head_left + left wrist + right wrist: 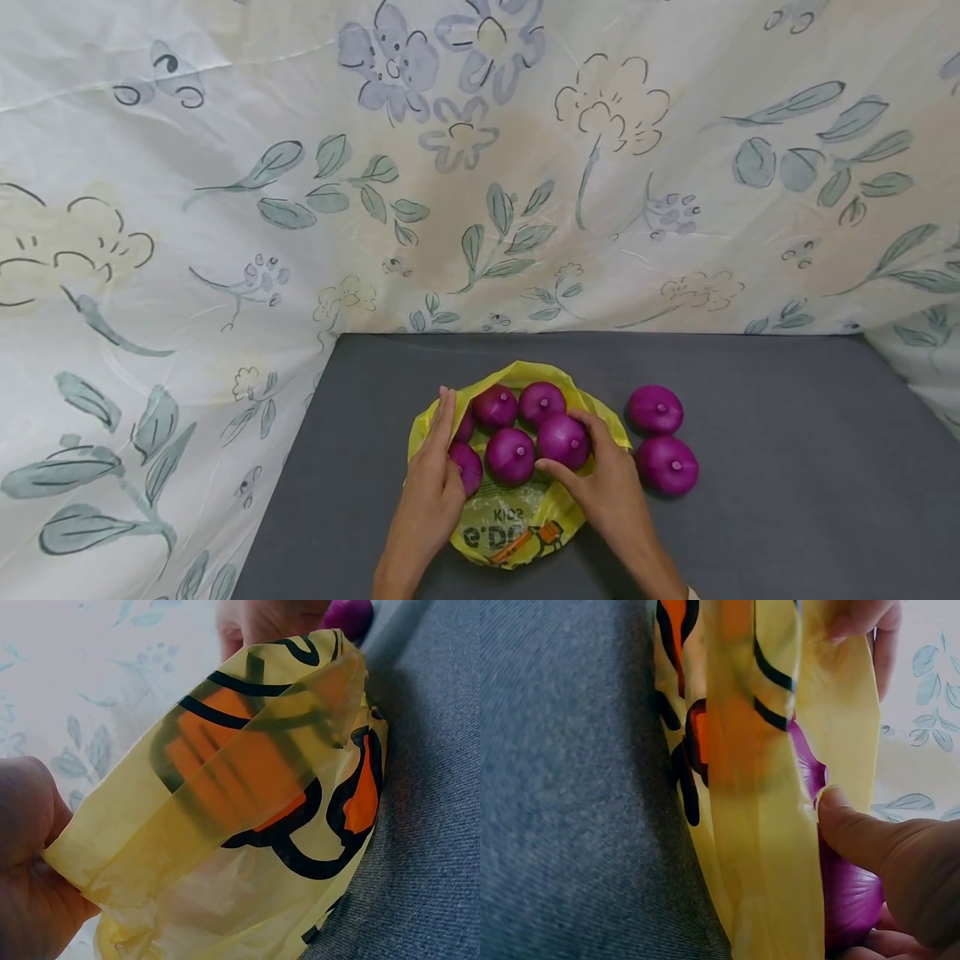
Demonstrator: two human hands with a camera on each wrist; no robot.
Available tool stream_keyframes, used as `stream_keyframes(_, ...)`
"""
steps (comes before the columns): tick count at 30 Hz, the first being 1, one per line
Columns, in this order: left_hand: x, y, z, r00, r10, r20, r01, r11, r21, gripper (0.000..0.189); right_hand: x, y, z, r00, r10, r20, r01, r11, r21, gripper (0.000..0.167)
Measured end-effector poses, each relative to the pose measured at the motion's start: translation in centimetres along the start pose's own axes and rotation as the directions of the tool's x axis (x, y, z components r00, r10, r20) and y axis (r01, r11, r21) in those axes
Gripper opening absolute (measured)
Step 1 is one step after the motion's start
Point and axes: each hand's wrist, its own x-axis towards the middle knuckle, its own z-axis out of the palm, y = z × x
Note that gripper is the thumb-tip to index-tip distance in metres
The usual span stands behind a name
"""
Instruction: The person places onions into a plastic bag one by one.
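Head view, left to right. The left hand [435, 475] pinches the left rim of the yellow plastic bag [517, 521]; its fingers lie extended along the bag's edge, and the left wrist view shows the film [225, 825] folded against the palm [26, 855]. The bag lies flat on the grey table surface [787, 500], its printed closed end toward the person and its mouth away, toward the floral cloth backdrop [480, 167], so the long axis runs straight out from the body. Six purple onions [510, 456] are clustered at the mouth between the two hands. The right hand [607, 492] curls round the right-most of these, the gripped onion [562, 441], thumb below and fingers above; the right wrist view confirms the thumb [870, 840] pressed on purple skin [847, 900] beside the bag film. Farther right, two loose onions [655, 409] [667, 465] rest on the table, touching one another, just outside the bag's rim. They lie beside the right hand and well apart from the left; the right hand is therefore the nearer.
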Motion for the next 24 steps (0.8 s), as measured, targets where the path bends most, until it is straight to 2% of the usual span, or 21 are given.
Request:
stream_keyframes(8,0.19,-0.03,0.03,1.0,0.012,-0.008,-0.012,1.0,0.006,0.092,0.06,0.22,0.21,1.0,0.001,0.007,-0.001,0.999,-0.044,0.088)
stream_keyframes(18,0.25,0.02,0.1,1.0,-0.012,0.014,0.012,1.0,-0.014,0.092,0.19,0.38,0.62,0.999,0.01,0.037,-0.007,0.997,-0.077,0.089)
stream_keyframes(24,0.22,-0.1,0.17,1.0,-0.001,0.004,0.001,1.0,-0.004,0.092,0.2,0.39,0.95,0.998,0.01,0.062,-0.004,0.995,-0.099,0.089)
